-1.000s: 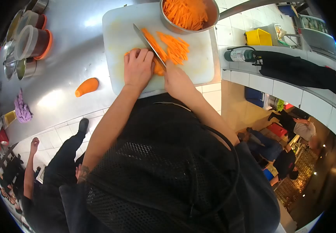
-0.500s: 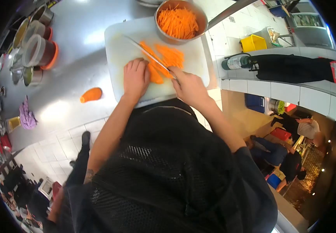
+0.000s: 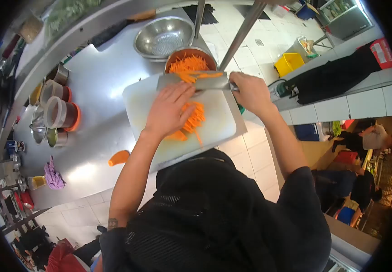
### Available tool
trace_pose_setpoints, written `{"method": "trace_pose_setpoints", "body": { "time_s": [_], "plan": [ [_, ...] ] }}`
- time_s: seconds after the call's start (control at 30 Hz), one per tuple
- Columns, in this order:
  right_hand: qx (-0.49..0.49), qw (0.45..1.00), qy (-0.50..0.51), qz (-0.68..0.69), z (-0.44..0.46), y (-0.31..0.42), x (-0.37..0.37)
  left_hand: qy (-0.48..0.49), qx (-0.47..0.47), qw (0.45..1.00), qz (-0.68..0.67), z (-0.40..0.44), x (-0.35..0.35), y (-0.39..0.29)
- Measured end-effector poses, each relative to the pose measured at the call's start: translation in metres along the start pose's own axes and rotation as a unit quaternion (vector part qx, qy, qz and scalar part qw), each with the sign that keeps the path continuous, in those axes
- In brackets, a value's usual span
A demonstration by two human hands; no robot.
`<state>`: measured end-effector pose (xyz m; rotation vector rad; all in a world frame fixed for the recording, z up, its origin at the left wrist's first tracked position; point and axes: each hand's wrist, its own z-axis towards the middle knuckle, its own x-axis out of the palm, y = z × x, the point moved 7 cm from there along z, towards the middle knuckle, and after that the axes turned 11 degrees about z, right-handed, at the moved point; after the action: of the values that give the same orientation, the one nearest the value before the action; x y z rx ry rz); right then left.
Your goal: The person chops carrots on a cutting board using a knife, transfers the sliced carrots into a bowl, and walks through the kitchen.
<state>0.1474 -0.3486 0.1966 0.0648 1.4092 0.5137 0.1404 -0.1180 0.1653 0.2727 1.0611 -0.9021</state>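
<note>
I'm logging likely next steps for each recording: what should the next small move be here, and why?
Probably tilt the knife and sweep the carrot strips into the bowl with the left hand. The right hand holds the blade flat by the bowl's near edge, strips lie on it, and similar strips are in the bowl.

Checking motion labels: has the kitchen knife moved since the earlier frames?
Yes. Against the cutting board, the kitchen knife has moved away from the wearer, from mid-board to the far edge.
</note>
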Motion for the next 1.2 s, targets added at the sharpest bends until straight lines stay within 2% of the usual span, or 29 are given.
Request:
{"method": "trace_pose_setpoints", "body": {
  "time_s": [0.03,0.07,0.1,0.17,0.23,0.27,0.33,0.37,0.43,0.47,0.5,0.53,0.57,0.6,0.67,0.7,0.77,0.83,0.9,1.03,1.1,1.13,1.2],
  "plan": [
    [-0.001,1.0,0.02,0.002,0.003,-0.007,0.002,0.079,0.002,0.997,-0.001,0.008,0.009,0.004],
    [-0.034,0.999,0.002,0.026,0.007,-0.01,0.004,0.073,0.009,0.997,0.01,0.015,0.006,0.005],
    [-0.038,0.999,-0.015,0.024,0.013,-0.017,0.003,0.112,0.014,0.993,0.027,0.022,0.009,0.005],
    [-0.019,0.998,0.03,0.046,0.021,-0.013,0.01,0.157,0.023,0.986,0.045,0.043,0.018,0.015],
    [-0.015,0.997,0.051,0.049,0.028,-0.017,0.014,0.285,-0.067,0.956,-0.011,0.059,0.046,0.045],
    [-0.023,0.997,0.067,0.043,0.031,-0.02,0.021,0.29,-0.07,0.954,-0.011,0.063,0.051,0.052],
    [-0.03,0.995,0.084,0.04,0.041,-0.025,0.027,0.229,-0.153,0.956,-0.103,0.076,0.048,0.066],
    [-0.023,0.996,0.073,0.042,0.042,-0.027,0.026,0.238,-0.153,0.954,-0.104,0.078,0.048,0.064],
    [0.007,0.997,0.072,0.033,0.043,-0.038,0.033,0.128,-0.025,0.991,-0.013,0.083,0.026,0.035],
    [0.027,0.995,0.09,0.022,0.043,-0.044,0.039,0.161,0.031,0.985,-0.055,0.082,0.022,0.008],
    [0.065,0.99,0.115,0.054,0.043,-0.034,0.022,0.183,0.021,0.98,-0.074,0.078,0.036,0.006],
    [0.005,0.996,0.087,0.03,0.044,-0.028,0.017,0.198,0.024,0.979,-0.03,0.081,0.054,0.013],
    [0.004,0.994,0.103,0.033,0.04,-0.031,0.025,0.208,0.026,0.978,0.018,0.083,0.061,0.016],
    [-0.024,0.997,0.074,0.023,0.039,-0.03,0.025,0.211,0.015,0.977,0.014,0.082,0.059,0.025],
    [-0.046,0.998,0.033,0.023,0.031,-0.026,0.018,0.035,0.055,0.986,0.152,0.089,0.022,0.028],
    [-0.045,0.998,0.035,0.024,0.025,-0.026,0.014,0.037,0.055,0.986,0.151,0.079,0.02,0.023],
    [0.026,0.999,0.014,0.023,0.01,-0.036,0.006,0.019,0.074,0.997,0.009,0.036,0.002,-0.007],
    [0.05,0.998,-0.018,0.04,-0.001,-0.041,0.001,0.15,0.126,0.978,-0.068,-0.011,0.017,-0.052],
    [0.084,0.994,-0.046,0.051,-0.013,-0.046,-0.001,0.288,0.116,0.943,-0.121,-0.045,0.054,-0.067],
    [0.096,0.99,-0.052,0.093,-0.021,-0.04,-0.004,0.323,0.126,0.935,-0.079,-0.074,0.096,-0.071],
    [0.093,0.988,-0.054,0.106,-0.026,-0.032,-0.005,0.309,0.153,0.939,0.008,-0.074,0.103,-0.083],
    [0.094,0.989,-0.047,0.103,-0.028,-0.03,-0.004,0.307,0.152,0.939,0.006,-0.075,0.106,-0.084],
    [0.092,0.99,-0.037,0.097,-0.03,-0.024,-0.001,0.261,0.207,0.941,0.05,-0.071,0.111,-0.088]
  ]
}}
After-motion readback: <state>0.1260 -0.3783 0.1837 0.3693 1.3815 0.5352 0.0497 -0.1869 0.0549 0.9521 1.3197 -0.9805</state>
